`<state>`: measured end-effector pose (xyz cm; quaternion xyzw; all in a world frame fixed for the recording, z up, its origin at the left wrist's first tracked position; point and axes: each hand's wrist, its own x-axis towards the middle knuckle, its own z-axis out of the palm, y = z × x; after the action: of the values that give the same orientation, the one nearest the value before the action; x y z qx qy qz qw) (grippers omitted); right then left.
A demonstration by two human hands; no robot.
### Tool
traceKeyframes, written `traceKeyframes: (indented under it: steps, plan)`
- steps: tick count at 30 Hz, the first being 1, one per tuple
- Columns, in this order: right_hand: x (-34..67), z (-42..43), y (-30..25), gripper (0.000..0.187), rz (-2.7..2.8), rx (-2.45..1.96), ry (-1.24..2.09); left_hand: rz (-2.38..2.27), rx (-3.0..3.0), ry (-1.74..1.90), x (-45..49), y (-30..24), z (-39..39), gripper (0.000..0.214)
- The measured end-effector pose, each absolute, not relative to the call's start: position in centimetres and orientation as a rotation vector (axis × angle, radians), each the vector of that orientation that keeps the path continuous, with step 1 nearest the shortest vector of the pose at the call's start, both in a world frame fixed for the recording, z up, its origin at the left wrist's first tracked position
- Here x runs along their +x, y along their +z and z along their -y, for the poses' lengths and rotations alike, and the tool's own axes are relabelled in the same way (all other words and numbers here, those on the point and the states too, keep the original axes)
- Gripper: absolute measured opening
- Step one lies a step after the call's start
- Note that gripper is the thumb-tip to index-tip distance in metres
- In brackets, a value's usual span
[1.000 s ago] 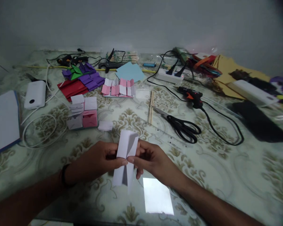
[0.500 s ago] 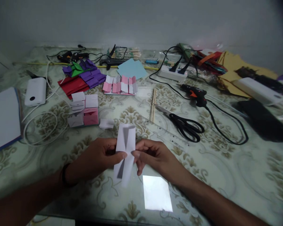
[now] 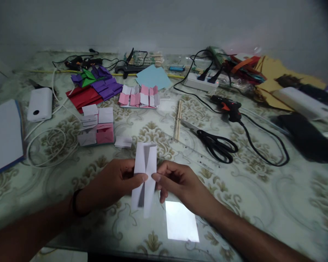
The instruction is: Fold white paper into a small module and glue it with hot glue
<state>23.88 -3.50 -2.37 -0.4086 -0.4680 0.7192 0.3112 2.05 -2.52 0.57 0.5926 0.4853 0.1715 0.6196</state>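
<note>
A white sheet of paper [image 3: 145, 160], folded lengthwise with both long sides turned toward the middle, is held above the table between my two hands. My left hand [image 3: 120, 178] pinches its left side, thumb on top near the centre. From the right, my right hand [image 3: 177, 182] grips the other edge, its thumb close to the left one and its lower fingers curled beneath. Just beyond the sheet lies a small folded white paper piece [image 3: 123, 141]. Farther left sits a block of folded white and pink papers [image 3: 105, 135].
Black-handled scissors [image 3: 215, 143], wooden sticks [image 3: 178, 122] and a clear ruler [image 3: 196, 157] lie right of centre. Behind them are a glue gun [image 3: 226, 106] and a white power strip [image 3: 200, 84]. A white power bank [image 3: 39, 104] and cable are at left. Colored folded papers [image 3: 84, 97] lie farther back.
Both hands keep their hold on the folded paper. Its lower flaps stand slightly farther apart now. The camera view has shifted a little; the table items lie as before.
</note>
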Motion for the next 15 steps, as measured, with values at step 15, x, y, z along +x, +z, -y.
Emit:
traceKeyframes:
  steps: [15]
  plan:
    - [23.57, 3.98, -1.88, 0.046, 1.368, -1.113, 1.836, -1.048, 1.321, 0.333, 1.98, 0.16, 3.17, 0.019]
